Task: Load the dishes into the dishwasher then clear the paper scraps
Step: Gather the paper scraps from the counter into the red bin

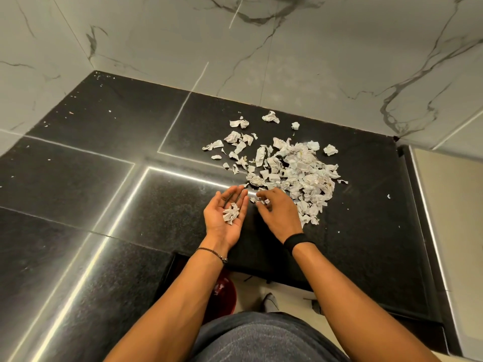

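Below my forearms, a red bin [225, 293] stands under the counter [104, 158] edge. Left hand [220, 227] lies palm-up, fingers straight, carrying a few paper scraps [231, 213]. Right hand [281, 211] pinches a loose scrap [262, 201]. The scrap pile [300, 173] lies mostly uncollected. Clearing barely begun, I judge; no dishes visible.
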{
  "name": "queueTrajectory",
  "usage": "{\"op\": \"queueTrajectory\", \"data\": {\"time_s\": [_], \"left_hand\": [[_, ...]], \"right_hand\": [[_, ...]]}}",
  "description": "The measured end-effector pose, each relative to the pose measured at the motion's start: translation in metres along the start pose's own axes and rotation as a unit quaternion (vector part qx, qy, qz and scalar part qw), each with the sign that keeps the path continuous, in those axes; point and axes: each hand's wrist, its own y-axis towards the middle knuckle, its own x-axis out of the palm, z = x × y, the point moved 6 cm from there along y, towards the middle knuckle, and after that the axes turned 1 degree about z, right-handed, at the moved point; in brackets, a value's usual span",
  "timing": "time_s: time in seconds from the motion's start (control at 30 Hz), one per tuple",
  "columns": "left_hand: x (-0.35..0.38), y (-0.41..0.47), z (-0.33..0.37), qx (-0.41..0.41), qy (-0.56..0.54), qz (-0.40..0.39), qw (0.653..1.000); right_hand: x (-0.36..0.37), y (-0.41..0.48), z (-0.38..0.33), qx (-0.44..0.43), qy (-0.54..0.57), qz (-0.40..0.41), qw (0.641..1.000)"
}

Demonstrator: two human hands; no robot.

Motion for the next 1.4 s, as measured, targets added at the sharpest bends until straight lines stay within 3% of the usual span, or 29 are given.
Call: {"op": "queueTrajectory", "data": {"time_s": [0.1,0.3,0.47,0.6,0.7,0.83,0.93,1.03,1.2,1.4], "left_hand": [[-0.005,-0.001,0.005,0.007,0.002,0.002,1.0],[-0.007,0.0,0.014,0.018,0.02,0.015,1.0],[0.0,0.002,0.005,0.014,0.044,0.021,0.999],[0.008,0.005,-0.005,-0.006,0.043,0.011,0.999],[0.011,0.004,-0.002,-0.014,0.024,-0.006,1.0],[0.003,0.001,0.011,-0.006,0.014,-0.012,1.0],[-0.005,0.0,0.021,0.008,0.018,0.002,1.0],[-0.008,-0.002,0.03,0.018,0.02,0.012,1.0],[-0.009,0.004,0.032,0.018,0.034,0.021,0.999],[-0.004,0.013,0.026,-0.014,0.034,0.017,0.999]], "right_hand": [[0.011,0.0,0.013,-0.003,-0.084,-0.028,0.996],[0.002,-0.024,0.015,-0.057,-0.131,0.033,0.989],[-0.013,-0.024,0.002,-0.004,0.01,0.093,0.996],[-0.014,-0.017,-0.041,-0.072,0.094,0.045,0.992],[-0.013,-0.009,-0.036,-0.043,0.123,0.05,0.99],[0.005,0.006,-0.01,-0.013,0.019,0.012,1.0],[0.027,0.013,-0.005,-0.042,-0.065,-0.051,0.996],[0.031,0.012,-0.007,-0.063,-0.093,-0.056,0.992],[0.013,0.002,-0.025,-0.023,0.053,0.025,0.998],[0.009,-0.001,-0.066,-0.039,0.131,0.015,0.991]]}}
